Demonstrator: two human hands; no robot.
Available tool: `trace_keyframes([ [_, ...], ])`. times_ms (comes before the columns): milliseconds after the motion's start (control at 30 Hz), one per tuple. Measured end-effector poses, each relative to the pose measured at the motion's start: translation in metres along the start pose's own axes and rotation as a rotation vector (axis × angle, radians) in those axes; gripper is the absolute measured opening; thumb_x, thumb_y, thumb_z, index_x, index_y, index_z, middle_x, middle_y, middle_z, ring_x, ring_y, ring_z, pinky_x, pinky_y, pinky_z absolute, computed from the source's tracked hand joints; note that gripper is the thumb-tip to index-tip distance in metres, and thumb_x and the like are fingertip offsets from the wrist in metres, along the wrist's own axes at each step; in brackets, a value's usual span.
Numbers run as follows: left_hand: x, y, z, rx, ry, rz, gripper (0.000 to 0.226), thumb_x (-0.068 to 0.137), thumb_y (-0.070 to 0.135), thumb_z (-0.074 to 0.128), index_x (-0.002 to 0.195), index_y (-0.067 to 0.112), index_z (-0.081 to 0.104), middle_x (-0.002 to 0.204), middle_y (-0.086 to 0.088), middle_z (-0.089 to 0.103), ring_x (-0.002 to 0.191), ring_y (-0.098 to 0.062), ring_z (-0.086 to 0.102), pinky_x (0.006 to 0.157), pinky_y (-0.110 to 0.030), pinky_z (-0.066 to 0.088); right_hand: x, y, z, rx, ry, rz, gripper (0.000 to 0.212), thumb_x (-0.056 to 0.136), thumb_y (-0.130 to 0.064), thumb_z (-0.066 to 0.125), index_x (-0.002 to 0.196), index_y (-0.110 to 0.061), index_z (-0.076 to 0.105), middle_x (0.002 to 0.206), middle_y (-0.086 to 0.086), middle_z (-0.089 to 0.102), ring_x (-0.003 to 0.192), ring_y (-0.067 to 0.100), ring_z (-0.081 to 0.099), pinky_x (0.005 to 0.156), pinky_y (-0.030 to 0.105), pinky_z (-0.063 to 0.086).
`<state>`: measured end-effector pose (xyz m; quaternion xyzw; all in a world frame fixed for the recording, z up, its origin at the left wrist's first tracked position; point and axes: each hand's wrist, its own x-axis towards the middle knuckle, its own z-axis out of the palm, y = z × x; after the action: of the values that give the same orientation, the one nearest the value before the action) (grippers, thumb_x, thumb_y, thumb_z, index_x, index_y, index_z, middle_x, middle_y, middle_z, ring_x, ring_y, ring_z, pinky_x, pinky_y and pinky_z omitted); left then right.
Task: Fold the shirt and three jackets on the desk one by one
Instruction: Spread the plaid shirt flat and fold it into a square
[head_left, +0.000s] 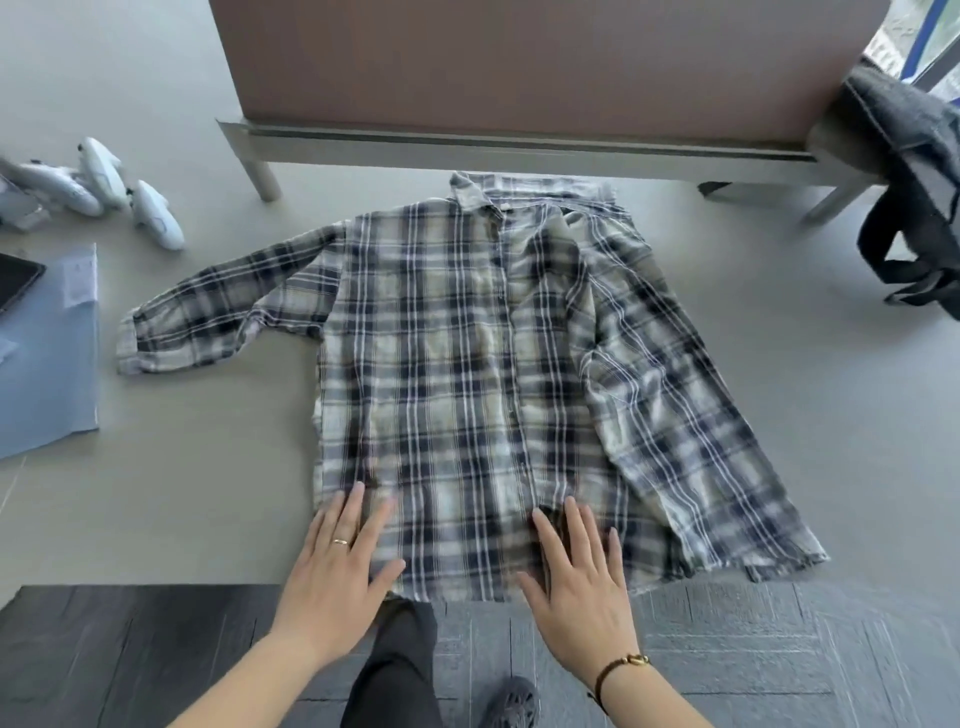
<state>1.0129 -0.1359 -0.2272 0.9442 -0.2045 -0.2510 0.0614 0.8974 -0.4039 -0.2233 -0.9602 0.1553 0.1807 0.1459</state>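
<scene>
Plaid cotton, checked in navy, white and grey-green, made up the shirt (457, 364), which lay face up on the grey desk (208, 493) straight ahead of me. Its long axis ran away from me: the collar sat at the far end near the desk's brown partition (519, 62), and the hem hung at the near edge, right under my hands. One sleeve stretched out flat to my left; the other was folded in over the right side of the body.

My left hand (337, 561) rested flat on the hem's left corner, fingers straight and spread, gripping nothing. My right hand (576, 566) lay flat just right of the button placket, fingers likewise straight and released, pressing the cloth down. Both hands were about equally near the hem, so I judged I was smoothing the shirt before the first fold, with the outstretched sleeve likely my left hand's job.

Further out, a dark grey jacket (909, 171) was draped over the partition's right end. White controllers (119, 192) and a pale blue folder (52, 353) sat on the desk to my left.
</scene>
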Motion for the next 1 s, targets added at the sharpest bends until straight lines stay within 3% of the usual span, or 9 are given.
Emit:
trace_keyframes([
  [100, -0.025, -0.001, 0.007, -0.071, 0.050, -0.036, 0.074, 0.095, 0.074, 0.022, 0.156, 0.045, -0.007, 0.164, 0.006, -0.027, 0.151, -0.013, -0.026, 0.125, -0.033, 0.000, -0.014, 0.001, 0.008, 0.009, 0.090, 0.014, 0.068, 0.085, -0.052, 0.068, 0.146, -0.037, 0.041, 0.144, 0.008, 0.051, 0.131, 0.030, 0.051, 0.115, 0.048, 0.033],
  [167, -0.038, -0.001, 0.010, -0.104, 0.101, -0.053, 0.062, 0.102, 0.050, 0.046, 0.157, 0.041, 0.020, 0.169, 0.003, -0.001, 0.156, -0.016, -0.004, 0.123, -0.035, 0.019, -0.018, -0.006, 0.005, 0.058, 0.156, 0.020, 0.058, 0.076, -0.040, 0.081, 0.128, -0.034, 0.056, 0.116, 0.000, 0.059, 0.101, 0.024, 0.060, 0.092, 0.041, 0.052],
  [267, -0.046, -0.001, 0.011, -0.155, 0.186, -0.148, 0.050, 0.099, 0.010, 0.050, 0.144, 0.030, 0.050, 0.161, 0.003, 0.034, 0.150, -0.016, 0.025, 0.113, -0.038, 0.042, -0.018, -0.014, -0.004, 0.143, 0.149, 0.035, 0.024, 0.090, -0.028, 0.065, 0.114, -0.029, 0.063, 0.108, -0.004, 0.054, 0.096, 0.020, 0.053, 0.091, 0.034, 0.046],
  [367, -0.044, -0.004, 0.008, -0.165, 0.265, -0.203, 0.041, 0.096, 0.006, 0.053, 0.130, 0.024, 0.064, 0.145, 0.002, 0.053, 0.136, -0.019, 0.044, 0.093, -0.041, 0.054, -0.010, -0.018, -0.010, 0.197, 0.079, 0.050, 0.027, 0.100, -0.031, 0.046, 0.119, -0.031, 0.065, 0.118, -0.008, 0.054, 0.110, 0.017, 0.050, 0.099, 0.034, 0.038],
  [467, -0.039, -0.003, 0.004, -0.163, 0.313, -0.197, 0.032, 0.096, 0.008, 0.055, 0.120, 0.023, 0.070, 0.129, 0.005, 0.064, 0.124, -0.019, 0.054, 0.082, -0.037, 0.055, -0.004, -0.021, -0.018, 0.306, 0.029, 0.014, 0.033, 0.101, -0.031, 0.047, 0.129, -0.029, 0.064, 0.127, -0.012, 0.056, 0.119, 0.013, 0.050, 0.105, 0.033, 0.038],
  [633, -0.041, -0.006, -0.008, -0.195, 0.409, -0.226, 0.025, 0.098, 0.010, 0.055, 0.108, 0.023, 0.074, 0.108, 0.006, 0.071, 0.098, -0.018, 0.063, 0.066, -0.035, 0.053, -0.012, -0.023, -0.022, 0.575, -0.005, 0.097, 0.032, 0.100, -0.015, 0.052, 0.128, -0.022, 0.066, 0.120, -0.008, 0.061, 0.095, 0.007, 0.058, 0.084, 0.019, 0.048],
  [733, -0.048, -0.016, -0.017, -0.252, 0.523, -0.238, 0.019, 0.096, 0.006, 0.059, 0.101, 0.017, 0.074, 0.102, 0.001, 0.069, 0.077, -0.020, 0.061, 0.054, -0.030, 0.045, -0.024, -0.024, -0.022, 0.716, 0.029, 0.158, 0.029, 0.101, -0.014, 0.052, 0.124, -0.023, 0.067, 0.104, -0.008, 0.067, 0.068, 0.008, 0.061, 0.058, 0.017, 0.049],
  [900, -0.057, -0.034, -0.022, -0.183, 0.502, -0.269, 0.020, 0.094, 0.008, 0.060, 0.101, 0.021, 0.074, 0.105, 0.004, 0.069, 0.085, -0.022, 0.062, 0.059, -0.031, 0.042, -0.028, -0.030, -0.015, 0.456, -0.003, 0.077, 0.036, 0.100, -0.031, 0.055, 0.136, -0.028, 0.055, 0.127, -0.010, 0.056, 0.103, 0.006, 0.056, 0.092, 0.023, 0.046],
  [1000, -0.059, -0.036, -0.018, -0.134, 0.403, -0.266, 0.026, 0.098, 0.013, 0.055, 0.112, 0.026, 0.073, 0.112, 0.008, 0.067, 0.093, -0.016, 0.060, 0.060, -0.030, 0.043, -0.027, -0.017, -0.004, 0.299, 0.057, 0.213, 0.019, 0.100, -0.043, 0.051, 0.105, -0.027, 0.059, 0.102, -0.009, 0.059, 0.091, 0.011, 0.059, 0.080, 0.029, 0.050],
])
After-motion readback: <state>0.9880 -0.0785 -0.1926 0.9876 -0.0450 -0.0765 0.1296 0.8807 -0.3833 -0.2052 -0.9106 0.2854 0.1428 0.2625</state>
